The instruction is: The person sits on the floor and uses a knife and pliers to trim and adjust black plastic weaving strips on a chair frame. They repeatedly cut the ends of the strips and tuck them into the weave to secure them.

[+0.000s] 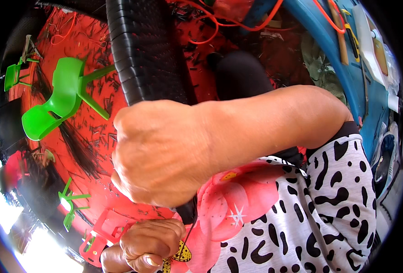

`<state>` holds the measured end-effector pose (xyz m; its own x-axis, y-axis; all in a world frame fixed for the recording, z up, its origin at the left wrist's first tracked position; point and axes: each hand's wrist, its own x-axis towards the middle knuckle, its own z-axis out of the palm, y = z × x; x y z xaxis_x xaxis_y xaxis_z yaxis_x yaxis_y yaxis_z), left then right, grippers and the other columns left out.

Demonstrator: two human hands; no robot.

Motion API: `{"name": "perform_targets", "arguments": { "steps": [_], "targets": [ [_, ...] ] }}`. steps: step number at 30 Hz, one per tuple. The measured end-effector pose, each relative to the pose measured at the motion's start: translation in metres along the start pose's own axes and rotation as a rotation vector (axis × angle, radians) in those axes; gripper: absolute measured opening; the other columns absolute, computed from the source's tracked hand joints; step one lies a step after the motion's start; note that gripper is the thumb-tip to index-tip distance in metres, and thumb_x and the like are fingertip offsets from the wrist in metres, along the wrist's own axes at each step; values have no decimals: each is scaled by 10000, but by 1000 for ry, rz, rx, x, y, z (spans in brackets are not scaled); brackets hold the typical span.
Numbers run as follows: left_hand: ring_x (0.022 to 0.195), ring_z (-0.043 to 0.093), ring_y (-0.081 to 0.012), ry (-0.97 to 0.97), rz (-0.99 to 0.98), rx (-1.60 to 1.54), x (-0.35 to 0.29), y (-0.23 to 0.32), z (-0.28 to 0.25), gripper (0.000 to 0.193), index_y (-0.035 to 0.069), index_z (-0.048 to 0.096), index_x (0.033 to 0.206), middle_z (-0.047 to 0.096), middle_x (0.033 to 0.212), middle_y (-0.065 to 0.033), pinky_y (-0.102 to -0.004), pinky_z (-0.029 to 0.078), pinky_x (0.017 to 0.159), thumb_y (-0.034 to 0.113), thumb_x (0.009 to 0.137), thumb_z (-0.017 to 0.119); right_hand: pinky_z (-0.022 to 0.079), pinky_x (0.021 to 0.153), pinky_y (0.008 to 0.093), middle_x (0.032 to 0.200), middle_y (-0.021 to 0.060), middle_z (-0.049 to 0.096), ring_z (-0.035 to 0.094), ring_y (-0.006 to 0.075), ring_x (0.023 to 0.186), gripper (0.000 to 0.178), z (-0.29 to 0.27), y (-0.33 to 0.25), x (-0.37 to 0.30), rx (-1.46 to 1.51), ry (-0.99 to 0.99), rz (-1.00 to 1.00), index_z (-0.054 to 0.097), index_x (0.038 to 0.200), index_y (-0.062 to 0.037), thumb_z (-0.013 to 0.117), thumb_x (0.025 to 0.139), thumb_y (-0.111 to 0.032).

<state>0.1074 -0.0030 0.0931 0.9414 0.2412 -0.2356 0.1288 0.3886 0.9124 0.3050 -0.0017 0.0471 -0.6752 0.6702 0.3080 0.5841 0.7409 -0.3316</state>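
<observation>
A long black woven piece (135,50), its edge wrapped in flat strips, comes down from the top of the view. My right hand (160,150) is closed in a fist over its lower part, back of the hand up. The fingers are turned under, so what they grip is hidden. A black end (188,211) shows just below that fist. Lower down, in front of my shirt, my left hand (152,243) is closed with fingers curled and thumb bent. Whatever it pinches cannot be made out.
A green plastic chair (67,98) lies tipped on the red floor (96,50), which is strewn with black scraps. A bundle of black strips (81,148) lies beside it. A blue table (333,59) at right bears a box cutter (351,36). Orange cord (256,27) loops at the top.
</observation>
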Motion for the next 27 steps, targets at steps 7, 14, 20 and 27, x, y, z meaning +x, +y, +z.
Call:
{"name": "perform_targets", "arguments": {
  "steps": [7,14,20,27],
  "targets": [
    [434,403,-244,1,-116,-104,2,9,-10,476,24,394,586,458,537,-89,-383,366,456,331,946,445,398,508,326,627,-25,639,615,146,620,173,19,6,1,140,226,-99,667,599,-177,556,704,-261],
    [383,364,-197,27,44,-264,-12,-21,-35,513,33,380,529,411,476,-76,-342,315,395,326,939,476,425,504,351,591,8,620,612,167,592,186,33,12,12,169,484,-200,628,566,-156,543,693,-262],
    [362,286,-128,213,228,-329,-33,-40,-38,487,94,330,575,341,455,-17,-285,274,347,394,949,418,472,637,388,705,80,650,635,249,700,222,28,4,27,-40,272,-125,604,727,-92,454,811,-232],
    [372,223,-86,535,472,-339,-48,-55,-38,438,153,319,613,262,472,30,-230,230,325,410,967,351,449,653,360,729,29,627,624,224,701,199,35,-9,55,-143,232,-34,579,765,-94,484,829,-257]
  ]
}}
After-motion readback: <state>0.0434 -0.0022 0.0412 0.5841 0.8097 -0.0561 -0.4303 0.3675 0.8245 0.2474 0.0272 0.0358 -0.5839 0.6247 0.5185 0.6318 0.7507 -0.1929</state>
